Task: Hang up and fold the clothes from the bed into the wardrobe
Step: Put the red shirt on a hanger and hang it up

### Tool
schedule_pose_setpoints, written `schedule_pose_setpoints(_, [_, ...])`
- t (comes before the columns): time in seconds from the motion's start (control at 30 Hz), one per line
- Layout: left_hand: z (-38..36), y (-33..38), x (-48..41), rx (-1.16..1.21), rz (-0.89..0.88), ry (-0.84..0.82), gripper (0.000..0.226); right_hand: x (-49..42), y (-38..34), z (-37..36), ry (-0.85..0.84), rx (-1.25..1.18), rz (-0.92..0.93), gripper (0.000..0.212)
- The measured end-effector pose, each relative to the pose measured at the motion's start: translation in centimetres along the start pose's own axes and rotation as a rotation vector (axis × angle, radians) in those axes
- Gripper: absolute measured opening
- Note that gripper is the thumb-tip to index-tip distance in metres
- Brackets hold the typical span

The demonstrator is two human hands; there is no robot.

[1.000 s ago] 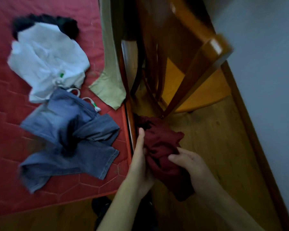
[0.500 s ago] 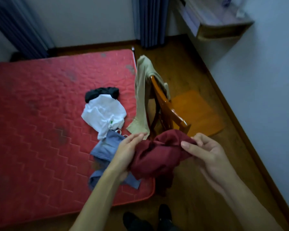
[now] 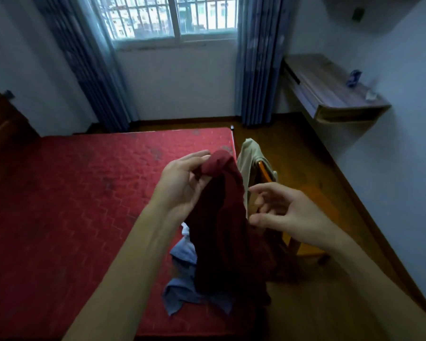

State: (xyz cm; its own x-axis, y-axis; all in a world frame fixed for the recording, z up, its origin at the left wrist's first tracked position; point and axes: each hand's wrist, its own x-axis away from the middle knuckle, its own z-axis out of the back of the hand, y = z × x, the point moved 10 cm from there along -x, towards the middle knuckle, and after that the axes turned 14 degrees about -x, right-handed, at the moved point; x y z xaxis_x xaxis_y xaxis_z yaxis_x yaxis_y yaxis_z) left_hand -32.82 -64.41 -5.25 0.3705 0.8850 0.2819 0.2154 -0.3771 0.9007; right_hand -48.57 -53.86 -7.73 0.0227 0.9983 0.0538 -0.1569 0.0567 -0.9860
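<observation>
A dark red garment [image 3: 221, 230] hangs in front of me over the bed's right edge. My left hand [image 3: 182, 183] grips its bunched top end. My right hand [image 3: 278, 207] is beside the cloth with its fingers loosely spread, apparently just off the fabric. Behind the garment, a blue denim piece [image 3: 182, 289] and a bit of white cloth [image 3: 185, 228] lie on the red mattress [image 3: 84, 205]. A beige garment [image 3: 249, 156] is draped over the wooden chair [image 3: 303, 247] right of the bed.
A dark wooden piece of furniture [image 3: 0, 119] stands at the far left beside the bed. A wall-mounted wooden desk [image 3: 330, 94] is at the right. A barred window [image 3: 172, 16] with blue curtains [image 3: 258, 60] is at the back. Wooden floor runs right of the bed.
The dark red garment came up from the floor by the chair to chest height. The head view rose from the floor to the room. My right hand let go of the cloth.
</observation>
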Motion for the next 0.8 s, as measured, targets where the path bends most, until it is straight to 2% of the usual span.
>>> schedule_pose_setpoints(0.03, [-0.4, 0.6, 0.4, -0.007, -0.017, -0.013, 0.031, -0.6, -0.3, -1.8, -0.024, 0.035, 0.035, 0.066])
schedule_pose_setpoints(0.07, [-0.7, 1.1, 0.8, -0.021, -0.032, -0.031, 0.029, -1.3, -1.0, -3.2, 0.001, 0.062, 0.110, 0.062])
schedule_pose_setpoints(0.17, [-0.3, 3.5, 1.5, -0.106, -0.070, -0.054, 0.032, -3.0, -4.1, -4.7, 0.175, 0.032, 0.354, 0.022])
schedule_pose_setpoints(0.23, [1.2, 5.7, 1.4, -0.183, -0.110, -0.048, 0.035, -3.6, -5.8, -5.0, 0.184, 0.013, 0.401, 0.011])
schedule_pose_setpoints(0.3, [3.0, 8.0, 1.1, -0.285, -0.160, -0.032, 0.040, -3.7, -7.6, -6.3, 0.033, 0.034, 0.425, 0.012])
schedule_pose_setpoints(0.4, [4.9, 9.9, 0.3, -0.348, -0.190, -0.034, 0.049, -2.9, -9.1, -9.8, -0.288, 0.127, 0.450, 0.015])
schedule_pose_setpoints(0.43, [4.9, 10.3, 0.1, -0.367, -0.191, -0.061, 0.052, -2.8, -9.5, -10.4, -0.329, 0.149, 0.466, 0.015])
schedule_pose_setpoints(0.47, [4.8, 10.5, 0.0, -0.396, -0.191, -0.105, 0.054, -3.0, -10.1, -10.3, -0.307, 0.145, 0.497, 0.014])
schedule_pose_setpoints(0.53, [3.6, 10.5, 0.3, -0.461, -0.182, -0.264, 0.060, -4.4, -11.5, -7.7, -0.086, 0.092, 0.553, 0.020])
schedule_pose_setpoints(0.57, [2.7, 10.3, 0.7, -0.492, -0.175, -0.369, 0.063, -5.2, -12.0, -6.1, 0.032, 0.088, 0.556, 0.036])
schedule_pose_setpoints(0.6, [1.8, 10.0, 1.2, -0.531, -0.171, -0.466, 0.064, -6.1, -12.4, -5.2, 0.071, 0.104, 0.525, 0.059])
schedule_pose_setpoints(0.63, [1.0, 9.8, 1.7, -0.571, -0.170, -0.546, 0.064, -7.1, -12.2, -5.4, 0.020, 0.116, 0.451, 0.079])
schedule_pose_setpoints(0.67, [0.3, 9.6, 2.1, -0.619, -0.181, -0.599, 0.063, -7.9, -12.0, -6.4, -0.073, 0.122, 0.377, 0.089])
schedule_pose_setpoints(0.7, [-0.2, 9.6, 2.4, -0.674, -0.207, -0.629, 0.061, -8.4, -11.9, -7.7, -0.161, 0.131, 0.342, 0.086])
schedule_pose_setpoints(0.73, [-0.6, 9.6, 2.6, -0.746, -0.246, -0.627, 0.057, -8.6, -12.2, -8.7, -0.208, 0.160, 0.351, 0.073])
schedule_pose_setpoints(0.8, [-0.4, 10.2, 2.1, -0.865, -0.361, -0.513, 0.043, -9.0, -13.4, -9.2, -0.118, 0.261, 0.484, 0.043])
